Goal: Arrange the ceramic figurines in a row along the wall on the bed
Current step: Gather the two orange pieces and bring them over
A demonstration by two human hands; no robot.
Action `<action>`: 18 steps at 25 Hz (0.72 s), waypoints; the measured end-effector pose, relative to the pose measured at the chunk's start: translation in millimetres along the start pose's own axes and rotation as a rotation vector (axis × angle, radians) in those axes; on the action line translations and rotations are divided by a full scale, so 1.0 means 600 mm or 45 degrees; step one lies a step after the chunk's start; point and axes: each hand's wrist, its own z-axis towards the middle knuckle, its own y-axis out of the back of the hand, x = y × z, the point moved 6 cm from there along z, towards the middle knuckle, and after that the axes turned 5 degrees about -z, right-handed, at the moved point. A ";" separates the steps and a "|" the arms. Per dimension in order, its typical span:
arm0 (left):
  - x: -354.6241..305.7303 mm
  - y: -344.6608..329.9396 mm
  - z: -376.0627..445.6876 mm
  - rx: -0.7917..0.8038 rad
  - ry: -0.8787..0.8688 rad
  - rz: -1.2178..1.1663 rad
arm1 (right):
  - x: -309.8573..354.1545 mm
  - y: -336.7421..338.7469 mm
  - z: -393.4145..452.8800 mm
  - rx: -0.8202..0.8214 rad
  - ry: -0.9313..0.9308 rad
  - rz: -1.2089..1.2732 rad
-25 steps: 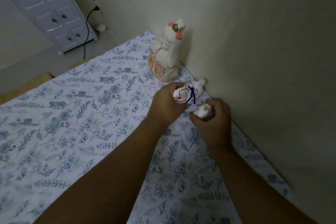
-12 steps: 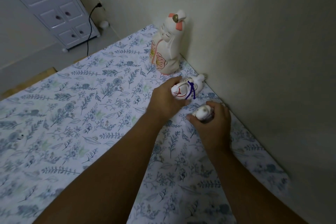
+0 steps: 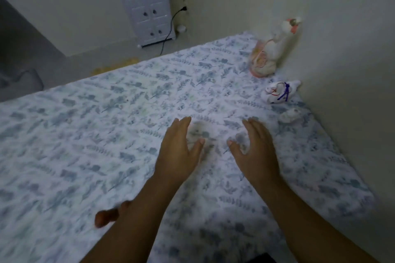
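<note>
Three ceramic figurines stand in a line beside the wall on the floral bed sheet [image 3: 106, 134]. The tall white and pink figurine [image 3: 269, 53] is farthest. In the middle lies a white figurine with a purple cord [image 3: 280, 93]. Nearest is a small white figurine [image 3: 290, 115]. My left hand [image 3: 181, 145] and my right hand [image 3: 254, 145] hover over the sheet, left of and nearer than the figurines, fingers apart and holding nothing. The view is blurred.
The wall [image 3: 342, 70] runs along the bed's right edge. On the floor beyond the bed stands a white drawer cabinet [image 3: 147, 2], with a black cable [image 3: 171, 25] plugged in beside it. Toes [image 3: 106, 216] show at lower left on the sheet.
Both hands have let go of the two small figurines and pulled back toward me. The figurines stay by the wall. The view has swung left.
</note>
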 end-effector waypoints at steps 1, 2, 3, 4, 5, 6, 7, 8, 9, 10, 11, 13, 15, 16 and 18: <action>0.030 0.034 -0.038 -0.034 0.039 0.018 | 0.040 -0.024 -0.028 0.078 0.069 -0.009; 0.057 0.063 -0.073 -0.069 0.073 0.033 | 0.076 -0.047 -0.058 0.146 0.142 -0.016; 0.087 0.093 -0.112 -0.108 0.106 0.043 | 0.113 -0.074 -0.092 0.214 0.222 -0.016; 0.112 0.115 -0.145 -0.135 0.137 0.042 | 0.143 -0.098 -0.124 0.282 0.291 -0.006; 0.136 0.131 -0.175 -0.147 0.172 0.028 | 0.168 -0.122 -0.155 0.358 0.341 0.012; 0.161 0.145 -0.204 -0.154 0.212 0.001 | 0.190 -0.146 -0.184 0.443 0.380 0.027; 0.184 0.156 -0.228 -0.161 0.246 -0.040 | 0.207 -0.168 -0.208 0.528 0.406 0.031; 0.208 0.169 -0.250 -0.165 0.273 -0.069 | 0.224 -0.190 -0.230 0.604 0.428 0.022; 0.229 0.178 -0.264 -0.161 0.297 -0.076 | 0.237 -0.209 -0.245 0.666 0.440 0.014; 0.250 0.184 -0.274 -0.147 0.317 -0.074 | 0.248 -0.226 -0.254 0.714 0.442 0.015; 0.268 0.187 -0.281 -0.128 0.337 -0.082 | 0.259 -0.241 -0.261 0.751 0.435 0.029; 0.296 0.182 -0.284 -0.068 0.399 -0.117 | 0.275 -0.262 -0.263 0.787 0.387 0.090; 0.315 0.178 -0.276 -0.037 0.413 -0.106 | 0.290 -0.277 -0.258 0.768 0.331 0.156; 0.320 0.178 -0.271 -0.047 0.399 -0.106 | 0.298 -0.281 -0.256 0.739 0.319 0.186; 0.316 0.175 -0.259 -0.061 0.378 -0.140 | 0.305 -0.274 -0.251 0.644 0.310 0.225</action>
